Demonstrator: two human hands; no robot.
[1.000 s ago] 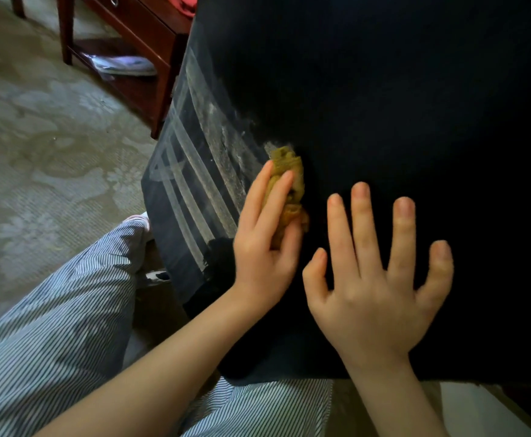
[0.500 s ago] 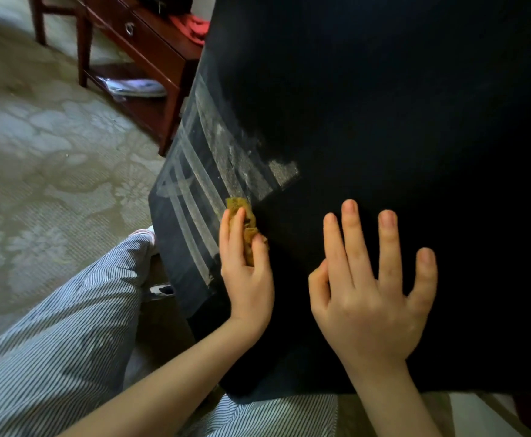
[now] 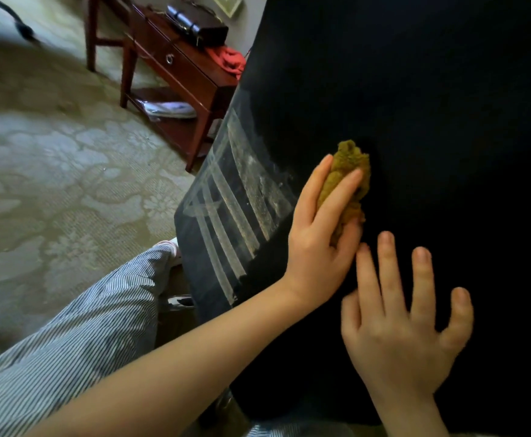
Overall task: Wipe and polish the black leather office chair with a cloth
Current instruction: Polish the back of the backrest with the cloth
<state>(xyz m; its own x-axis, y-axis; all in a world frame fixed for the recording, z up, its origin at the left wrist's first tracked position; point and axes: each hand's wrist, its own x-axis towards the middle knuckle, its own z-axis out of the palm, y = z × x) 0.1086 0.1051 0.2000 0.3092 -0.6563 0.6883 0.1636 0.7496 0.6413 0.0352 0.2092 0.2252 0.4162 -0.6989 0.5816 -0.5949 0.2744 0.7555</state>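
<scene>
**Dusty streaks lie left of the cloth**

Pale streaks (image 3: 235,200) run near-to-far on the chair (image 3: 415,105). Just right of them, the left hand (image 3: 317,234), nearer, presses the bunched cloth (image 3: 349,175) against the leather. Right hand (image 3: 406,323) rests splayed, empty.

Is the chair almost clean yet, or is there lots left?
Some is done: the black chair looks dark and clean around the cloth. Right now the left hand presses the yellow cloth on it while the right hand rests flat beside it. Left to do: the pale dusty streaks near the chair's edge.
</scene>
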